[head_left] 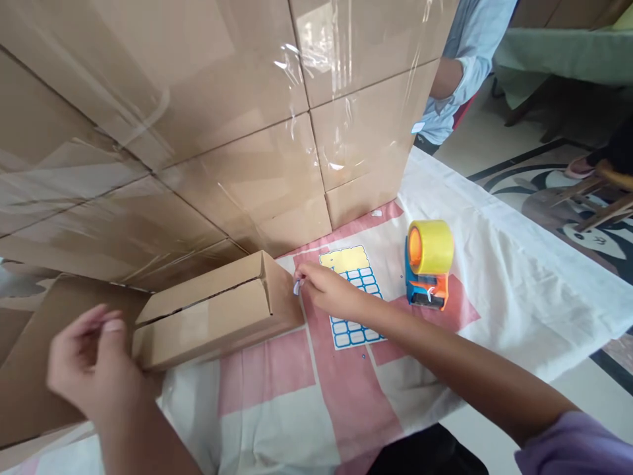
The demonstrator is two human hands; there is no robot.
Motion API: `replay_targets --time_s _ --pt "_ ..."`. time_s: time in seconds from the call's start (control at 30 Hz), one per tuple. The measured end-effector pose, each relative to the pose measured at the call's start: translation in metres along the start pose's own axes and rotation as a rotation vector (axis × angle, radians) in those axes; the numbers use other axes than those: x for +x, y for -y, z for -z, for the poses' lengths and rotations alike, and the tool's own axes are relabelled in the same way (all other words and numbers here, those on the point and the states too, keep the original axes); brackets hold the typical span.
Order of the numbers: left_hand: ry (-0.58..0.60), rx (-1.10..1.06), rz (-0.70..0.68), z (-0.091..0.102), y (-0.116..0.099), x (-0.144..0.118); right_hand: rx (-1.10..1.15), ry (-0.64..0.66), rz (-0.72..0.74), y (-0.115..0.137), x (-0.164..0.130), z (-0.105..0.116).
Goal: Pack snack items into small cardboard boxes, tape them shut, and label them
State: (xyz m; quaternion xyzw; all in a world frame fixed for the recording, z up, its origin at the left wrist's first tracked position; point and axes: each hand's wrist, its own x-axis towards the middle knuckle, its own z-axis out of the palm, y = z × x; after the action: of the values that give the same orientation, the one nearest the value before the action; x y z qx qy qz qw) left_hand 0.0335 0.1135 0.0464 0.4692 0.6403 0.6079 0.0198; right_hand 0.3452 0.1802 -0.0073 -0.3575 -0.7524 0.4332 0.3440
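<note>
My right hand (319,287) pinches a small white label sticker (297,287) close to the end face of a closed cardboard box (208,310). The box lies on the tablecloth with a seam along its top. Under my right forearm is a sheet of blue-bordered label stickers (349,333) with a yellow top part, partly hidden by the arm. My left hand (91,369), blurred, hovers by the box's left end, its fingers loosely curled and nothing visible in them. To the right of the sheet stands a tape dispenser (428,290) with a yellow roll.
A wall of stacked, taped cardboard boxes (237,132) rises along the far side. More cardboard (44,369) lies at the left. A person in a light blue sleeve (475,59) is behind the stack. The pink and white tablecloth (267,382) hangs over the table's edge.
</note>
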Motion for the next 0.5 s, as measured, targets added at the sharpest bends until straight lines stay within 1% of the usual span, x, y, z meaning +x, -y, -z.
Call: replay_targets --time_s 0.03,0.07,0.13,0.17,0.23,0.27,0.37,0.5 --pt "-0.006 -0.109 0.075 0.000 0.008 -0.002 0.005 0.020 -0.005 -0.003 0.003 -0.003" --pt "0.015 -0.223 0.147 -0.001 0.013 -0.007 0.020 0.033 -0.006 -0.005 0.005 -0.007" --pt "0.142 -0.391 0.264 -0.006 0.014 -0.020 0.067 0.039 0.023 -0.010 0.007 -0.012" --pt "0.201 -0.410 0.291 -0.010 0.012 -0.025 0.087 0.038 0.048 -0.012 0.006 -0.013" --pt "0.274 -0.380 0.302 -0.018 0.003 -0.031 0.110 0.034 0.083 -0.013 0.004 -0.015" --pt "0.290 -0.375 0.304 -0.022 -0.001 -0.032 0.113 0.032 0.092 -0.013 0.003 -0.014" --pt "0.294 -0.405 0.302 -0.028 -0.008 -0.029 0.114 0.029 0.104 -0.012 0.001 -0.013" --pt "0.320 -0.438 0.269 -0.029 -0.011 -0.029 0.091 0.019 0.115 -0.012 0.001 -0.015"
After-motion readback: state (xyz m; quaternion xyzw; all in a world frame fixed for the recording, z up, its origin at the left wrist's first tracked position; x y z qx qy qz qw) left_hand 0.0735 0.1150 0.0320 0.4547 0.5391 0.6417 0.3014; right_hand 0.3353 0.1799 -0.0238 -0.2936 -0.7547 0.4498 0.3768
